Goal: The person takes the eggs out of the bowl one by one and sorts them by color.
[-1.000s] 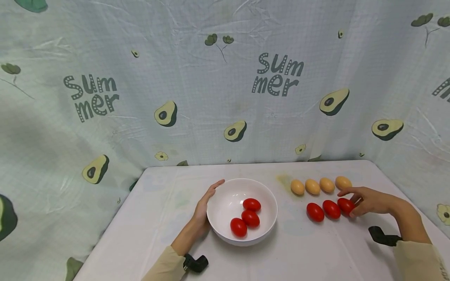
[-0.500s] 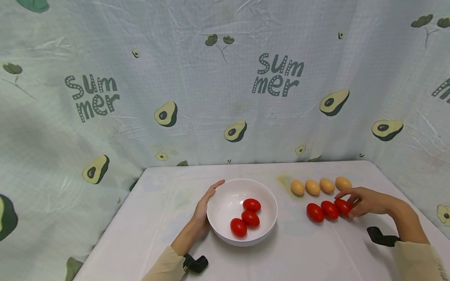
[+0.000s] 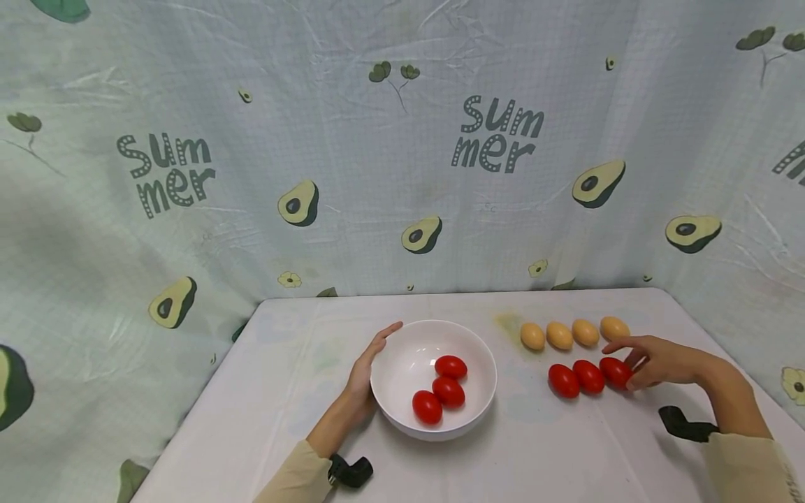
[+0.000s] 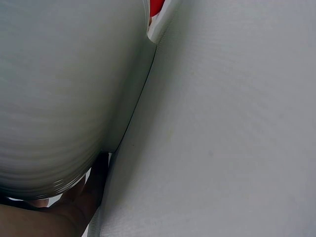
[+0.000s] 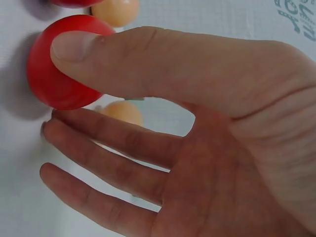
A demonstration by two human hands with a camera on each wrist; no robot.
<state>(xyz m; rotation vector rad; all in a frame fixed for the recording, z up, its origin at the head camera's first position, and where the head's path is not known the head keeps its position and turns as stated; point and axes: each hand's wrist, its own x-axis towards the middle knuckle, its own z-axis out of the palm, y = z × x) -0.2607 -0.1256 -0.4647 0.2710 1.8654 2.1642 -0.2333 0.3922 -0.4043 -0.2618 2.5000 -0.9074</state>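
A white bowl [image 3: 394, 409] stands mid-table with several red eggs, one of them [image 3: 428, 407] nearest the front. Along its left outer wall lies my left hand [image 3: 363, 374], fingers extended up toward the rim. From the left wrist view, that hand [image 4: 74, 210] sits low against the bowl's outside [image 4: 59, 89]. My right hand [image 3: 666, 361] pinches the rightmost red egg [image 3: 614, 372] of a short row on the table. In the right wrist view the thumb covers part of this red egg [image 5: 42, 74], with fingertips at its underside.
Two more red eggs, a middle one [image 3: 588, 376] and a left one [image 3: 563, 381], lie beside the held egg. Behind them stretches a row of several tan eggs [image 3: 560, 336]. A printed cloth [image 3: 352, 175] hangs behind the white table [image 3: 302, 349].
The right hand and its red egg moved left toward the row, then slightly back right. The middle red egg also shifted a little left. The left hand and bowl stayed put.
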